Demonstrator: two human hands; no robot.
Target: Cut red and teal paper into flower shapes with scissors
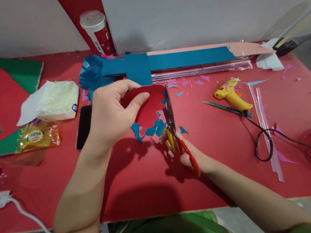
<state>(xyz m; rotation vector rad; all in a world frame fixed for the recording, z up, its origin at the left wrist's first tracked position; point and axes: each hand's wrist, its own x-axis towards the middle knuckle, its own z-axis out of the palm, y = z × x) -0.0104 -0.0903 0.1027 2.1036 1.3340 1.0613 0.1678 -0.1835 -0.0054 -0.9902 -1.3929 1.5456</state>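
Observation:
My left hand (pixel 112 112) pinches a rounded red paper piece (pixel 149 103) held above the red table (pixel 225 152). A jagged blue paper cut-out (pixel 151 129) hangs under the red piece. My right hand (pixel 187 153) grips scissors (pixel 177 136) with red and yellow handles. Their blades point up along the right edge of the red piece. Small blue and pink scraps lie around.
A yellow glue gun (pixel 231 95) with a black cord, clear glue sticks (pixel 266 129), a long blue paper strip (pixel 164 62), a phone (pixel 83 127), tissues (pixel 50 101), a cup (pixel 97 32), green and red sheets at left, and purple boxes at both edges.

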